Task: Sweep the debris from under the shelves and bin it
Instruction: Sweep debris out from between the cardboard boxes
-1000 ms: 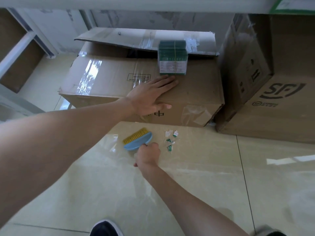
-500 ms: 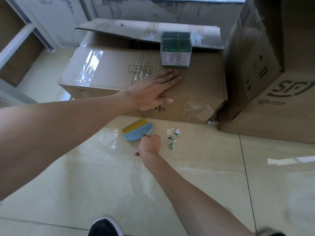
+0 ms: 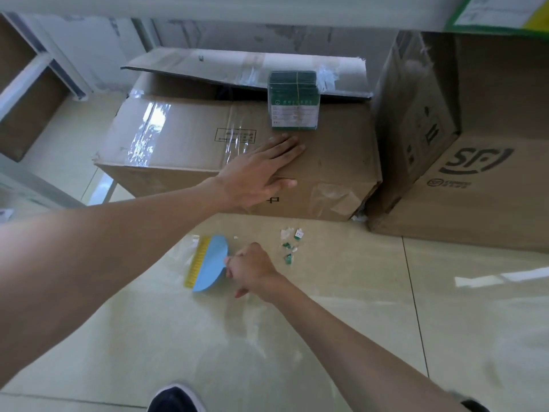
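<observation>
A small blue hand brush (image 3: 209, 264) with yellow bristles lies low over the tiled floor, its bristles facing left. My right hand (image 3: 252, 270) grips its handle, which the fingers hide. Small white and green scraps of debris (image 3: 289, 245) lie on the floor just right of that hand, in front of the boxes. My left hand (image 3: 261, 171) rests flat, fingers straight, on the top front edge of a wide taped cardboard box (image 3: 184, 144) under the shelf.
A green bundle of packets (image 3: 294, 102) stands on the wide box. A taller cardboard box (image 3: 463, 162) stands right of it. A white shelf board (image 3: 208, 7) runs overhead, shelf legs (image 3: 38, 69) at left. My shoe (image 3: 175, 398) is at the bottom edge.
The brush has turned and swung left, away from the debris; its bristles faced the box before and now face left. My left hand has stayed on the box.
</observation>
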Available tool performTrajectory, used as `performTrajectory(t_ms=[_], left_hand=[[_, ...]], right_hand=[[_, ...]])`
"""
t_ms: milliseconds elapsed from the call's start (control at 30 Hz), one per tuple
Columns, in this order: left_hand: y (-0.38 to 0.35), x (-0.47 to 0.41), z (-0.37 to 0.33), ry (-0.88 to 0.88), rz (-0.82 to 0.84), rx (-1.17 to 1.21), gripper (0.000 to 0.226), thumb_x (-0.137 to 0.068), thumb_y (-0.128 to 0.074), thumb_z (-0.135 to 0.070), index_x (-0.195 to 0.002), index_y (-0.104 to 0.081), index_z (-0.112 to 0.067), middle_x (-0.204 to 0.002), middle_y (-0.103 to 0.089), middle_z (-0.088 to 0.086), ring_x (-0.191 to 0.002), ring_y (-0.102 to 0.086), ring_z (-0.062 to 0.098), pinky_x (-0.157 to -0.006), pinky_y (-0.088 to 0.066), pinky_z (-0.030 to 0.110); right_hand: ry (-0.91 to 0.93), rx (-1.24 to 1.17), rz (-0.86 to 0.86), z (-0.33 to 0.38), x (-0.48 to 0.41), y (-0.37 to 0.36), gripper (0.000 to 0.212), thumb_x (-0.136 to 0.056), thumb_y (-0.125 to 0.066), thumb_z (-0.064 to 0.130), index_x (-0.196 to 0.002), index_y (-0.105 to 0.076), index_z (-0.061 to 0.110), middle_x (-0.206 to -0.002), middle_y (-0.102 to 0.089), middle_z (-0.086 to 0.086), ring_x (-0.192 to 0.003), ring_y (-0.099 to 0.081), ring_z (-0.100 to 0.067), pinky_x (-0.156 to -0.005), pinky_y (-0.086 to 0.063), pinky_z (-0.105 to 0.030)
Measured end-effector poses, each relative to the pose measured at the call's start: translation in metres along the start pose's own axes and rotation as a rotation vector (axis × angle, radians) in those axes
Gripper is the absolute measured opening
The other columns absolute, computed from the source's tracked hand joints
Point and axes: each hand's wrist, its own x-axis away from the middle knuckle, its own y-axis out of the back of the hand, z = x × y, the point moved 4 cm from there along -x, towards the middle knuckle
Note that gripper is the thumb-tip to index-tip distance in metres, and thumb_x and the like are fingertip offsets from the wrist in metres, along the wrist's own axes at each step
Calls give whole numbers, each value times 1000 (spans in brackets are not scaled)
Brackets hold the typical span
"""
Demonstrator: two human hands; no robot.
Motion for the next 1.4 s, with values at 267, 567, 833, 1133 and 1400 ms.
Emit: performTrajectory(t_ms=[267,567,833,1133,1400], left_hand=[[0,1,1,7,0,-4,71,-99,-36,-56,-157,-12,-22,-163,-11,-1,-150,-2,12,-120,-3,27],[4,2,-1,14,-4,6,70,-98,-35,-56,-156,-14,-22,-163,-13,-2,-150,-4,14,-117,-9,29],[4,4,0,10,-22,14,70,-98,-36,-57,-156,-18,-22,-162,-16,-1,-150,-7,16,-120,-13,33],[3,6,3,8,-12,22,70,-98,-37,-57,-155,-18,-22,-162,-17,-1,-150,-9,17,-120,-22,42],[7,8,2,7,-6,37,70,-97,-38,-56,-155,-18,-21,-162,-17,0,-150,-8,17,-120,-22,44]], right_hand=[[121,350,-99,-12,-2,49,12,-87,-48,18,-92,-43,8,-97,-57,-14,-60,-57,-26,-41,-47,-25],[85,350,-53,-21,11,123,21,-91,-55,20,-82,-60,2,-69,-53,-5,-53,-55,-18,-40,-46,-21],[100,78,-31,-21,-27,53,34,-92,-56,26,-110,-61,-2,-91,-67,-6,-59,-55,-14,-35,-45,-19],[57,61,-341,-38,-22,90,24,-91,-53,23,-91,-60,0,-86,-64,-12,-47,-58,-23,-30,-44,-22],[-68,160,-344,-67,-4,151,33,-89,-56,30,-103,-65,2,-102,-66,-10,-68,-63,-22,-38,-51,-24]])
